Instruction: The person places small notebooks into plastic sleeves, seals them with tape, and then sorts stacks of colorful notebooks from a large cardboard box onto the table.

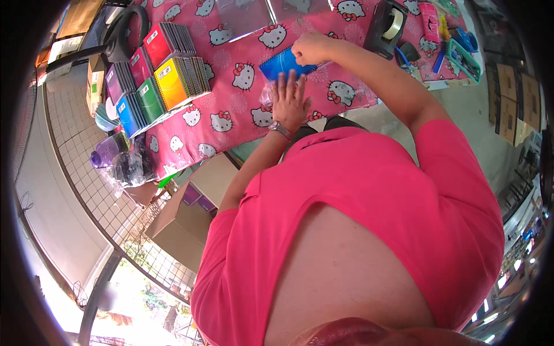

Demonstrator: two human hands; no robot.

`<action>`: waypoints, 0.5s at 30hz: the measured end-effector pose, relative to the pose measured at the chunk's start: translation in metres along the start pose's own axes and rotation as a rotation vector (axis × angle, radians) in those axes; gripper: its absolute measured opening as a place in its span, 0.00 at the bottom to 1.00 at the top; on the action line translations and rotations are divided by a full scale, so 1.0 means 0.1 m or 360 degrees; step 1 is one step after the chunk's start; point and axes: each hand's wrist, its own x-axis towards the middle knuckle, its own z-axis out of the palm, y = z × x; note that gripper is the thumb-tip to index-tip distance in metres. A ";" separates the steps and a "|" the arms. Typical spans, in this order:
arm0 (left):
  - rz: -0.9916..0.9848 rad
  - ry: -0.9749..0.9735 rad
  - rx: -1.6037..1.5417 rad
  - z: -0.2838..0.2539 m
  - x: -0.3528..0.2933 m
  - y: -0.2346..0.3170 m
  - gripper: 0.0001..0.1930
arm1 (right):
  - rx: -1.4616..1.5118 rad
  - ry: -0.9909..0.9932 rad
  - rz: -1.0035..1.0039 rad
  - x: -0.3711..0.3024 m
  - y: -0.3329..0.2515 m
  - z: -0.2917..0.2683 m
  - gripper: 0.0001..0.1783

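A blue spiral-bound notebook (276, 66) lies on the pink patterned tablecloth (231, 95) in front of me. My left hand (289, 102), with a watch at its wrist, rests flat with fingers stretched out, the fingertips on the notebook's near edge. Over the notebook's far right corner, my right hand (311, 48) is closed, its fingers curled together. What those fingers hold, if anything, is hidden. A crumpled bit of clear plastic (266, 95) sits just left of my left hand.
Stacks of spiral notebooks, among them yellow (173, 81), red (163, 43) and green (149, 99) ones, stand on the left. A black tape dispenser (378, 32) and a green basket (463, 62) are at the right. An open cardboard box (184, 228) stands below the table's left side.
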 end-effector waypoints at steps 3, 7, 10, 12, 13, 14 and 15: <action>-0.0167 -0.0158 0.0036 0.05 0.03 -0.05 0.36 | 0.0173 -0.0030 0.0125 0.08 -0.01 -0.09 0.18; -0.0188 -0.0088 0.0010 0.16 0.01 -0.02 0.40 | 0.0441 -0.0013 0.0247 0.45 -0.01 -0.12 0.28; -0.0289 -0.0179 -0.0009 0.07 0.03 0.04 0.40 | 0.0289 -0.0152 0.0430 0.67 -0.09 0.01 0.36; -0.0318 -0.0178 -0.0033 0.05 0.01 0.03 0.39 | 0.0278 -0.0294 0.0485 0.74 -0.12 0.03 0.39; -0.0310 -0.0157 -0.0030 0.05 0.01 0.03 0.39 | 0.0360 -0.0387 0.0451 0.77 -0.09 0.00 0.40; -0.0305 -0.0135 -0.0028 0.05 -0.01 0.02 0.38 | 0.0440 -0.0481 0.0416 0.79 -0.09 -0.02 0.40; -0.0303 -0.0130 0.0001 0.06 -0.03 0.02 0.38 | 0.0459 -0.0523 0.0411 0.80 -0.10 -0.02 0.40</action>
